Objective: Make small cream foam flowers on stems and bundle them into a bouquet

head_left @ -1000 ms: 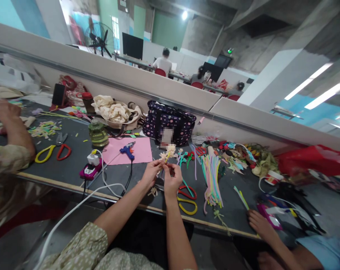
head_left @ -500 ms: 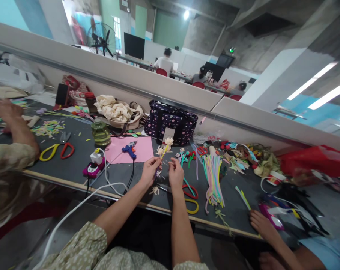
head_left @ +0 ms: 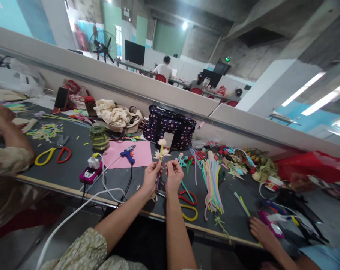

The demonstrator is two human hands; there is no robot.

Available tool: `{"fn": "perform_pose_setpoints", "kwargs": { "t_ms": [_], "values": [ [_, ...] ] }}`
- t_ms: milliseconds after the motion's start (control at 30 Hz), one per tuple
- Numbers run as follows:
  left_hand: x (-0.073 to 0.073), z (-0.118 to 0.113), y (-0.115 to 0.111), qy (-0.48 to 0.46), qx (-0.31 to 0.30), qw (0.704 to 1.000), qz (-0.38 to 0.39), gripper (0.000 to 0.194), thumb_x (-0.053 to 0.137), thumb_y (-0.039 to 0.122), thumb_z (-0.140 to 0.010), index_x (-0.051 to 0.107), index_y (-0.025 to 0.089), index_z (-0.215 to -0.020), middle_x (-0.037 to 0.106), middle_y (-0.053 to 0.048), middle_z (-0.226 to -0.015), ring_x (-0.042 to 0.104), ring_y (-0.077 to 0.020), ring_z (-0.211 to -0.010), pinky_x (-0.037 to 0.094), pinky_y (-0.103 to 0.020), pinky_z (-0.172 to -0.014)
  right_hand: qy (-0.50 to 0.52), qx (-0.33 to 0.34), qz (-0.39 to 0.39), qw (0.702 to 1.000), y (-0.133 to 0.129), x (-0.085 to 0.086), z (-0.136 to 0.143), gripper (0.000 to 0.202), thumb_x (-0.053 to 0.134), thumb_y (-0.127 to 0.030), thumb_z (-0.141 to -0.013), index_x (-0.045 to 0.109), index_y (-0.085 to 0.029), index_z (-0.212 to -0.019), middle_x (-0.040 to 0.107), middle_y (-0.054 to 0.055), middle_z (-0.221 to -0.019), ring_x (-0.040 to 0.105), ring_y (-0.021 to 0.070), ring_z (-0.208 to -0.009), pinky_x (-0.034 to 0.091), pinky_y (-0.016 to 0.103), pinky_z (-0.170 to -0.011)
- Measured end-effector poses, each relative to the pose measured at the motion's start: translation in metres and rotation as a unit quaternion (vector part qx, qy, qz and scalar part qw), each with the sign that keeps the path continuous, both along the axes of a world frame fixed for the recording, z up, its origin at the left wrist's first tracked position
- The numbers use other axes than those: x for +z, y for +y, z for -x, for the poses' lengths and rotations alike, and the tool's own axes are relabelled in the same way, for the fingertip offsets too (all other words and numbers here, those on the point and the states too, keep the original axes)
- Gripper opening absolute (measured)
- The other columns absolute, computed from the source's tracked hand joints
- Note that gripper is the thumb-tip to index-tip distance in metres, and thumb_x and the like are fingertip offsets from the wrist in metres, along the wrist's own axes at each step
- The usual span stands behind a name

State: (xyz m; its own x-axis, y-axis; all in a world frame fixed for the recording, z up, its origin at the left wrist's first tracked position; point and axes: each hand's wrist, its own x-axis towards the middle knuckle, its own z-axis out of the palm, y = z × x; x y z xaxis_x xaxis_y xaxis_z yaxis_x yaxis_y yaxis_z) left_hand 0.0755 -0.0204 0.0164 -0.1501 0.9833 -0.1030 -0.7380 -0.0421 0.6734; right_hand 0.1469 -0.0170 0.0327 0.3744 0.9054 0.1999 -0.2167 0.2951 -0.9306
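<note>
My left hand (head_left: 151, 177) is closed round the yellow stem of a cream-coloured craft flower (head_left: 162, 143), held upright with its petals above the fingers. Just right of it, my right hand (head_left: 174, 174) is closed in a pinch, its fingertips close to the stem; what it holds, if anything, is too small to make out. Cream scraps (head_left: 153, 196) lie below my left hand. Scissors with red and yellow handles (head_left: 189, 213) lie beside my right forearm. A blue glue gun (head_left: 127, 154) rests on a pink sheet (head_left: 113, 153) to the left.
Pastel craft stems (head_left: 212, 185) lie in a bundle on the right. A dark patterned bag (head_left: 184, 131) and a green jar (head_left: 99, 137) stand behind. At left are a purple power strip (head_left: 89, 175) and a co-worker's arm (head_left: 14, 137); another co-worker's hand (head_left: 261, 229) is at right.
The flower has turned more upright in my left hand. My right fingertips have come a little nearer to the stem and lower. The camera view has shifted slightly.
</note>
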Motion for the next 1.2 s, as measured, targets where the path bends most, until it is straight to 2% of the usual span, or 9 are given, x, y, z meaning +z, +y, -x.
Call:
{"fn": "perform_pose_setpoints", "kwargs": {
  "t_ms": [67, 167, 233, 333, 500, 600, 767, 967, 1200],
  "values": [
    [-0.001, -0.001, 0.001, 0.000, 0.003, 1.000, -0.005, 0.033, 0.082, 0.033, -0.058, 0.061, 0.012, -0.074, 0.058, 0.003, -0.063, 0.048, -0.0040, -0.050, 0.037, -0.017, -0.051, 0.027, -0.001, 0.010, 1.000, 0.000, -0.002, 0.003, 0.026, 0.067, -0.038, -0.073, 0.059, -0.015, -0.082, 0.062, 0.000, -0.071, 0.042, 0.0053, -0.047, 0.033, 0.017, -0.043],
    [-0.004, 0.000, 0.001, 0.027, -0.009, 1.000, -0.011, 0.031, 0.081, 0.033, -0.059, 0.063, 0.011, -0.073, 0.057, 0.003, -0.061, 0.045, -0.0038, -0.049, 0.035, -0.016, -0.049, 0.015, 0.058, 0.019, 0.998, 0.003, 0.002, 0.002, 0.027, 0.070, -0.035, -0.069, 0.062, -0.015, -0.085, 0.063, 0.001, -0.074, 0.046, 0.0068, -0.053, 0.037, 0.018, -0.046],
    [-0.004, 0.001, 0.000, 0.041, -0.015, 0.999, -0.008, 0.031, 0.080, 0.034, -0.060, 0.064, 0.011, -0.074, 0.057, 0.003, -0.061, 0.045, -0.0035, -0.049, 0.034, -0.016, -0.048, 0.004, 0.079, 0.013, 0.997, 0.005, 0.005, 0.001, 0.024, 0.071, -0.033, -0.067, 0.064, -0.014, -0.079, 0.062, 0.000, -0.070, 0.048, 0.0077, -0.055, 0.040, 0.019, -0.050],
    [-0.004, 0.002, 0.000, 0.030, -0.004, 1.000, -0.006, 0.031, 0.081, 0.034, -0.059, 0.065, 0.012, -0.075, 0.057, 0.003, -0.061, 0.045, -0.0033, -0.049, 0.034, -0.016, -0.049, 0.038, 0.047, 0.009, 0.998, 0.005, 0.004, 0.005, 0.021, 0.073, -0.031, -0.066, 0.063, -0.014, -0.072, 0.060, -0.002, -0.065, 0.050, 0.0079, -0.056, 0.042, 0.020, -0.054],
    [-0.001, -0.003, 0.003, -0.007, 0.020, 1.000, -0.005, 0.031, 0.082, 0.031, -0.057, 0.064, 0.012, -0.074, 0.058, 0.003, -0.063, 0.046, -0.0036, -0.049, 0.036, -0.016, -0.050, 0.137, -0.033, 0.043, 0.989, 0.001, -0.012, 0.021, 0.026, 0.074, -0.031, -0.063, 0.061, -0.015, -0.079, 0.063, -0.001, -0.070, 0.054, 0.0093, -0.056, 0.044, 0.021, -0.054],
    [-0.001, -0.004, 0.003, -0.012, 0.007, 1.000, -0.008, 0.032, 0.082, 0.033, -0.057, 0.064, 0.012, -0.073, 0.059, 0.002, -0.064, 0.047, -0.0043, -0.050, 0.037, -0.017, -0.051, 0.126, -0.034, 0.041, 0.991, 0.000, -0.015, 0.022, 0.027, 0.073, -0.033, -0.064, 0.061, -0.015, -0.080, 0.065, 0.001, -0.072, 0.055, 0.0102, -0.057, 0.043, 0.021, -0.052],
    [0.008, 0.001, -0.005, 0.006, -0.036, 0.999, -0.004, 0.031, 0.082, 0.031, -0.057, 0.066, 0.011, -0.075, 0.062, 0.001, -0.065, 0.048, -0.0039, -0.051, 0.038, -0.016, -0.051, 0.110, 0.094, 0.021, 0.989, 0.004, -0.014, -0.001, 0.026, 0.071, -0.030, -0.063, 0.063, -0.017, -0.084, 0.068, 0.002, -0.083, 0.059, 0.0112, -0.065, 0.047, 0.023, -0.059],
    [0.014, 0.004, -0.017, 0.034, -0.132, 0.991, -0.007, 0.026, 0.080, 0.030, -0.061, 0.065, 0.011, -0.069, 0.057, 0.001, -0.059, 0.047, -0.0038, -0.048, 0.035, -0.016, -0.048, 0.051, 0.256, 0.066, 0.963, 0.018, -0.016, -0.034, 0.020, 0.071, -0.036, -0.064, 0.062, -0.019, -0.072, 0.064, 0.001, -0.068, 0.054, 0.0113, -0.052, 0.045, 0.024, -0.047],
    [0.013, 0.004, -0.022, 0.067, -0.172, 0.982, -0.039, 0.025, 0.077, 0.031, -0.065, 0.063, 0.010, -0.063, 0.054, 0.001, -0.056, 0.043, -0.0036, -0.046, 0.032, -0.016, -0.046, 0.025, 0.297, 0.099, 0.949, 0.023, -0.016, -0.048, 0.024, 0.077, -0.035, -0.059, 0.061, -0.020, -0.069, 0.060, -0.001, -0.059, 0.058, 0.0148, -0.055, 0.047, 0.026, -0.047]
  ]
}}
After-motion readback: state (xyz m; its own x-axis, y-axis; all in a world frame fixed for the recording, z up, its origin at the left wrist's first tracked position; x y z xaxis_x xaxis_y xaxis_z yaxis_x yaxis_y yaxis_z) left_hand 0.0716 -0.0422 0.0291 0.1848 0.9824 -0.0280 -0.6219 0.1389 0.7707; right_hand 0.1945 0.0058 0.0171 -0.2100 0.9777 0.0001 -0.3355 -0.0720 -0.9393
